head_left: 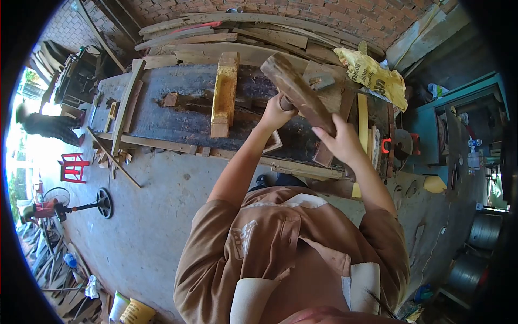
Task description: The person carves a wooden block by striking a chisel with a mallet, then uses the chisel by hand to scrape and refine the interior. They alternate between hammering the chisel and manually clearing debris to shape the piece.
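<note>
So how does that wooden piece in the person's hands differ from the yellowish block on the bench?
The held piece is up in the left hand and right hand; the yellowish block lies on the bench. The held piece is darker brown; the block is partly bright yellow. Both are long and wooden.

The stool (74, 168) is red, the sack (372, 76) yellow with dark lettering.

hands (278, 114) gripping brown wooden piece (297, 87) above dark workbench (186, 120); red stool (73, 168) on floor (162, 216).
</note>
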The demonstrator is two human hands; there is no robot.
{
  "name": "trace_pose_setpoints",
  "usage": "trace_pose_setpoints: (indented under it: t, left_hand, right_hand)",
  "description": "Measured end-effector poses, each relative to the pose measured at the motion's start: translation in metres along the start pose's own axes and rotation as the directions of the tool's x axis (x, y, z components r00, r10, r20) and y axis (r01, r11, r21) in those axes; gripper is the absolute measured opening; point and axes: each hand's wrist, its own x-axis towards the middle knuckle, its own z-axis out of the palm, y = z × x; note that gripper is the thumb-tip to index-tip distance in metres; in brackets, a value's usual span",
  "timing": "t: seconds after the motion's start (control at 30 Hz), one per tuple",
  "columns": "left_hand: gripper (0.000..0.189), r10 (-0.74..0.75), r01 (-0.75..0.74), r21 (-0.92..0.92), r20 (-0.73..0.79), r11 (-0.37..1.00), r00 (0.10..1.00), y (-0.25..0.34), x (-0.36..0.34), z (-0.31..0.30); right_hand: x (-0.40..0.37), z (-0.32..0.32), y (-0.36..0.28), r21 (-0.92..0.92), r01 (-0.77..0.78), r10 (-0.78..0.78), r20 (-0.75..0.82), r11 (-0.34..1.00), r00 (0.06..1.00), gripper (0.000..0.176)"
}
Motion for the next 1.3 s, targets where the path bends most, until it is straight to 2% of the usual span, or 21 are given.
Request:
trace_pose_setpoints:
  t: [0.07, 0.13, 0.2, 0.23, 0.27, 0.33, 0.37, 0.4, 0.47, 0.5, 0.63, 0.7, 0.73, 0.8, 0.87, 0.93, 1.0, 1.13, 1.2, 1.23, 1.3]
  left_hand:
    - [0.030, 0.015, -0.015, -0.051, -0.002, 0.999, 1.000, -0.001, 0.001, -0.003]
    - [0.031, 0.095, -0.092, 0.074, -0.046, 0.993, 0.994, 0.006, -0.001, -0.004]
    - [0.031, 0.032, -0.030, 0.096, -0.019, 0.995, 0.999, 0.017, -0.004, -0.004]
    - [0.032, -0.026, 0.025, 0.122, 0.007, 0.992, 1.000, 0.021, -0.004, -0.004]
    - [0.032, -0.023, 0.023, 0.123, 0.006, 0.992, 1.000, 0.017, -0.004, -0.002]
    - [0.031, 0.085, -0.084, 0.036, -0.023, 0.996, 0.996, 0.011, -0.002, 0.003]
    - [0.031, 0.087, -0.086, 0.038, -0.026, 0.996, 0.996, 0.007, -0.001, 0.004]
    - [0.031, 0.097, -0.097, 0.025, -0.004, 0.995, 0.995, 0.010, -0.004, 0.004]
    - [0.031, 0.110, -0.111, 0.014, 0.013, 0.994, 0.994, 0.015, -0.004, 0.001]
    - [0.031, 0.092, -0.092, 0.038, 0.004, 0.995, 0.996, 0.016, -0.005, 0.001]
    - [0.033, -0.003, 0.002, 0.068, 0.027, 0.998, 1.000, 0.021, -0.004, 0.001]
    - [0.033, 0.012, -0.013, 0.048, 0.014, 0.999, 1.000, 0.020, -0.004, 0.002]
    - [0.034, 0.028, -0.028, 0.028, -0.001, 0.999, 1.000, 0.020, -0.003, 0.002]
    - [0.033, 0.078, -0.078, -0.034, -0.014, 0.996, 0.997, 0.000, 0.000, 0.004]
    - [0.031, 0.117, -0.120, -0.044, -0.070, 0.992, 0.991, 0.013, -0.004, 0.000]
    - [0.032, 0.120, -0.117, 0.051, -0.060, 0.992, 0.991, 0.010, -0.003, -0.004]
    - [0.033, 0.080, -0.081, -0.008, -0.052, 0.997, 0.995, 0.011, -0.003, -0.004]
    - [0.032, 0.096, -0.095, 0.039, -0.028, 0.995, 0.995, 0.011, -0.001, 0.001]
    - [0.034, 0.092, -0.090, 0.063, -0.027, 0.994, 0.995, 0.013, -0.002, 0.002]
    - [0.034, 0.079, -0.078, 0.072, -0.020, 0.994, 0.997, 0.013, -0.002, 0.002]
    - [0.035, 0.072, -0.069, 0.083, -0.027, 0.994, 0.997, 0.014, -0.001, 0.000]
  right_hand:
    - [0.000, -0.013, -0.009, 0.124, 0.020, -0.020, -0.007, 0.992, 1.000, 0.045]
    - [0.000, -0.015, -0.014, 0.149, 0.080, -0.062, -0.126, 0.986, 0.990, 0.044]
    - [0.000, -0.021, -0.027, 0.406, 0.008, 0.067, -0.171, 0.914, 0.983, 0.043]
    - [0.003, -0.013, -0.024, 0.310, 0.164, -0.058, -0.325, 0.936, 0.944, 0.043]
    - [0.004, -0.004, -0.015, 0.310, 0.167, -0.061, -0.326, 0.936, 0.943, 0.043]
    - [0.006, 0.009, -0.008, 0.132, 0.180, -0.141, -0.261, 0.975, 0.955, 0.043]
    - [0.005, 0.003, -0.004, -0.127, -0.068, 0.073, 0.037, 0.990, 0.997, 0.043]
    - [0.006, -0.011, -0.007, 0.059, -0.119, 0.111, 0.116, 0.991, 0.987, 0.043]
    - [0.006, -0.028, -0.019, 0.003, -0.088, 0.088, -0.014, 0.996, 0.996, 0.041]
    - [0.007, -0.026, -0.011, 0.119, 0.023, -0.005, -0.146, 0.993, 0.989, 0.041]
    - [0.011, -0.016, -0.003, 0.420, 0.120, 0.039, -0.350, 0.899, 0.936, 0.043]
    - [0.007, -0.009, -0.013, 0.286, 0.175, -0.056, -0.378, 0.942, 0.924, 0.045]
    - [0.006, 0.001, 0.000, 0.375, 0.048, 0.036, -0.214, 0.926, 0.976, 0.042]
    - [0.005, 0.001, 0.013, 0.078, -0.122, 0.117, 0.061, 0.989, 0.991, 0.040]
    - [0.006, -0.001, 0.017, 0.136, 0.003, 0.008, -0.080, 0.991, 0.997, 0.040]
    - [0.013, -0.011, 0.016, 0.283, -0.212, 0.225, -0.012, 0.935, 0.974, 0.039]
    - [0.028, -0.004, 0.041, 0.208, -0.038, 0.076, -0.178, 0.977, 0.981, 0.041]
    - [0.068, 0.003, 0.064, 0.004, -0.118, 0.118, -0.096, 0.993, 0.988, 0.049]
    - [0.085, 0.019, 0.077, -0.336, -0.129, 0.070, -0.181, 0.933, 0.981, 0.054]
    - [0.094, 0.017, 0.069, -0.335, -0.169, 0.163, -0.047, 0.927, 0.986, 0.055]
    - [0.109, 0.030, 0.081, -0.407, -0.128, 0.125, -0.033, 0.904, 0.992, 0.052]
